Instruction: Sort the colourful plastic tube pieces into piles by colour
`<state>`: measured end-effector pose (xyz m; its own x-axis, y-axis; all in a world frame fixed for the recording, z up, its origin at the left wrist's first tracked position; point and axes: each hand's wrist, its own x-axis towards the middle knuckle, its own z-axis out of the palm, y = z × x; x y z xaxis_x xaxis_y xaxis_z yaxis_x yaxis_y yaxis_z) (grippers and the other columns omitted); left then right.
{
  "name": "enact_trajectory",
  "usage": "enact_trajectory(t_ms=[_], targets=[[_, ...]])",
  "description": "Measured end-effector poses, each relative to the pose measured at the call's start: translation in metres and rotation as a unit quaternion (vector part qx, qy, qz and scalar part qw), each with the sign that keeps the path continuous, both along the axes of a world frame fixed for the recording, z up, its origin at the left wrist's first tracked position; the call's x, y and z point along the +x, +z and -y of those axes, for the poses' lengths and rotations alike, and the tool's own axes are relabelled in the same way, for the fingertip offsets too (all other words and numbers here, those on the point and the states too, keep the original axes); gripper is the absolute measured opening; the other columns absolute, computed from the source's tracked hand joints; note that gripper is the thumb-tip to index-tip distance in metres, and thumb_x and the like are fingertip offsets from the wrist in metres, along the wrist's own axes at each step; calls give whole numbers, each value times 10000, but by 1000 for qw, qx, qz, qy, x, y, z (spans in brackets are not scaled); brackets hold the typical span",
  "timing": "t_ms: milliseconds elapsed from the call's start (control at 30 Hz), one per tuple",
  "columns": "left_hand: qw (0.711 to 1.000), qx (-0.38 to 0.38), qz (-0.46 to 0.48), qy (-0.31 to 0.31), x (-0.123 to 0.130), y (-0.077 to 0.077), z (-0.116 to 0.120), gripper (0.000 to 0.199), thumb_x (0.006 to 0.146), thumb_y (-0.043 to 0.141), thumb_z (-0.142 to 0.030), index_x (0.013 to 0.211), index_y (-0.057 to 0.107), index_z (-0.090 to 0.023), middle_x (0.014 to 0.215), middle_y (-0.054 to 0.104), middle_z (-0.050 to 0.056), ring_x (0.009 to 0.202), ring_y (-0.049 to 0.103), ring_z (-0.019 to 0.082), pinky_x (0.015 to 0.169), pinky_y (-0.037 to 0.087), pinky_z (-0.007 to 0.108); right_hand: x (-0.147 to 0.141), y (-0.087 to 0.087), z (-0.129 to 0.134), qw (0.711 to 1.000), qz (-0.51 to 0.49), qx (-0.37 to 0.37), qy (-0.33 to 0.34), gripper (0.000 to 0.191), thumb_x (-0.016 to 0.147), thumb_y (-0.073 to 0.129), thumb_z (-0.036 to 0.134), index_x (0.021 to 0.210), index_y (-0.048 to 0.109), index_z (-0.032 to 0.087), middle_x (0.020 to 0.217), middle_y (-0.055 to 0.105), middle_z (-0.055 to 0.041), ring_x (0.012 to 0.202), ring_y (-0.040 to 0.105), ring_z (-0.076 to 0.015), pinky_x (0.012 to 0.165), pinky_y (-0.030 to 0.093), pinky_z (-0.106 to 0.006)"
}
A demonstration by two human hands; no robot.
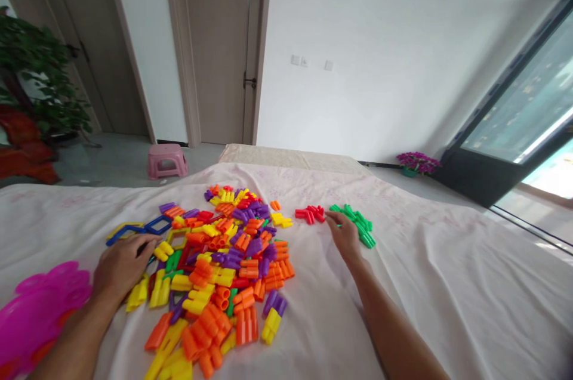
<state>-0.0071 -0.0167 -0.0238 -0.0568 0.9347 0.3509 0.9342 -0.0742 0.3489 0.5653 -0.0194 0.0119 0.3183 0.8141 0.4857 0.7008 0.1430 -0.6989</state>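
Note:
A large heap of plastic tube-shaped building blocks [224, 260] in orange, yellow, purple, red and green covers the middle of the cloth. My left hand [123, 263] rests at the heap's left edge, next to a yellow block [163, 250]. Its fingers are curled, and what they hold, if anything, is hidden. To the right of the heap, my right hand [344, 235] pinches the right end of the red blocks [310, 214] lying on the cloth. A group of green blocks [358, 224] lies just beyond and right of that hand.
Blue frame-shaped pieces [157, 225] lie beyond my left hand. A magenta plastic container [45, 296] stands at the lower left. The pale cloth [430, 284] is wrinkled. A pink stool [167, 160] and a potted purple flower [417, 162] stand on the floor behind.

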Motion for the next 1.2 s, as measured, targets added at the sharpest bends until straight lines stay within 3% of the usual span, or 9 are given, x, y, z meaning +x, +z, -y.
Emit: enact_trajectory(t_ms=[133,300,467,667,800,900,1000,1100,1200], targets=[[1000,-4,3,-8,-1,1,0,439,962,383,-443,1038,750,-214,1166,760,104,1111,660,300,935,476,430,-66,6,-3,979,50,-63,185,269,910,571,330,1014,786,205,1019,780,-78,900,696,-221,812,511,-327],[1000,-2,10,-9,-2,1,0,432,960,394,-430,1043,756,-210,1166,761,109,1101,664,301,932,478,438,-105,24,-8,936,184,-218,206,230,865,603,212,957,813,223,1011,797,-52,935,712,-210,789,481,-279],[1000,2,8,-2,-1,1,-1,420,953,401,-428,1026,762,-227,1145,769,94,1088,672,296,918,483,429,-102,31,-4,900,187,-309,245,293,815,644,210,1060,803,235,992,794,-33,904,711,-202,767,484,-263],[1000,-7,-2,5,0,2,0,438,967,386,-431,1042,764,-224,1153,767,100,1094,671,286,907,481,412,-100,29,8,896,156,-310,278,164,776,651,182,874,781,204,857,761,-16,790,673,-175,677,453,-251],[1000,-6,-6,-1,1,3,1,446,970,374,-431,1027,767,-226,1147,770,93,1077,678,270,903,480,391,-98,21,11,909,82,-291,288,226,797,617,151,974,755,170,880,747,-32,782,663,-163,682,467,-247],[1000,-11,-15,11,1,3,0,454,965,374,-455,1037,763,-233,1158,769,72,1088,673,262,911,475,376,-94,21,13,888,54,-308,337,310,809,616,166,1091,744,174,909,747,-27,799,667,-165,696,475,-246],[999,-28,-17,26,2,4,0,470,967,358,-462,1072,756,-236,1179,762,59,1110,662,255,925,467,369,-93,23,16,861,81,-308,397,291,782,637,166,1047,756,196,904,742,-7,806,655,-163,686,458,-236],[999,-40,-13,29,3,4,0,491,974,342,-471,1092,753,-230,1192,757,62,1120,655,256,927,466,369,-96,22,19,875,113,-295,366,268,738,688,176,1000,740,194,867,722,1,766,623,-155,635,425,-225],[999,-41,-11,30,2,4,1,487,971,348,-472,1086,756,-231,1195,758,61,1126,654,261,932,466,374,-97,18,18,896,79,-289,327,269,734,705,174,1002,720,187,873,716,-4,762,612,-148,630,428,-219]])
